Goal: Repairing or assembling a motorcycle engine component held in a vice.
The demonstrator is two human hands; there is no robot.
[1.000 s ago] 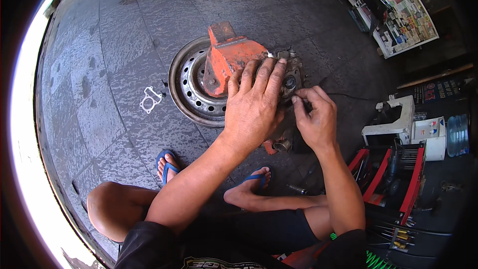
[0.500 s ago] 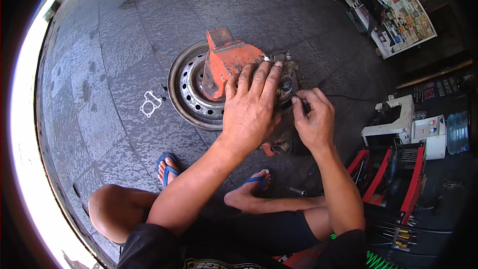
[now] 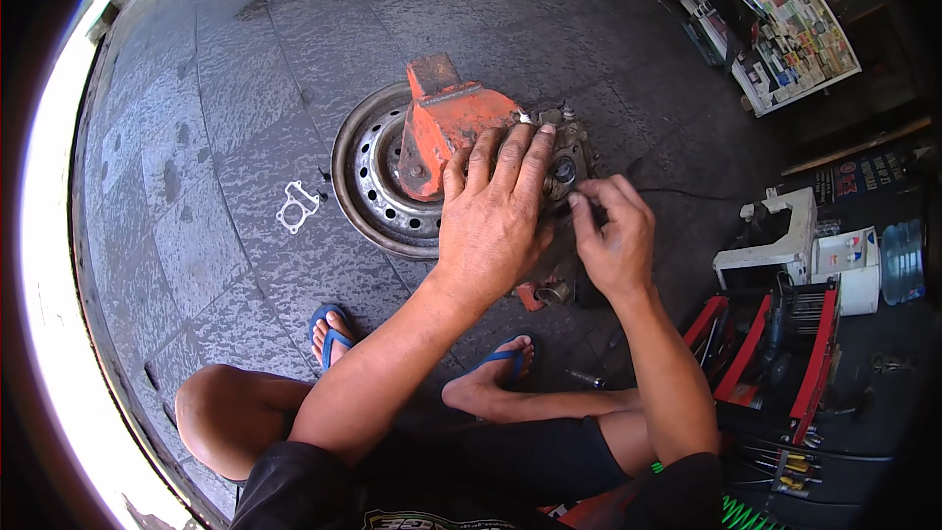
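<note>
An orange metal stand (image 3: pixel 442 113) sits on a steel wheel rim (image 3: pixel 353 172), with a grimy metal engine part (image 3: pixel 574 147) at its right side. My left hand (image 3: pixel 491 216) is closed over that part, fingers curved across its top and thumb mostly hidden underneath. My right hand (image 3: pixel 613 240) has its fingers bent in a pinch at the part's lower right, beside a round opening; whatever is between the fingertips is too small to make out. A thin black cord (image 3: pixel 687 192) trails right from near them. A pale gasket (image 3: pixel 304 198) lies left of the rim.
At right stand a red-and-black tool rack (image 3: pixel 814 363), white plastic housings (image 3: pixel 760 260) and a blue water jug (image 3: pixel 901 263). A sticker-covered board (image 3: pixel 795 49) and a motorcycle part are at upper right. My sandalled feet (image 3: pixel 334 334) rest below the rim on dark tiles (image 3: pixel 216 69).
My right fingertips have shifted slightly down around the engine part's edge. The stand, part and left hand sit a little lower in the picture than a second ago.
</note>
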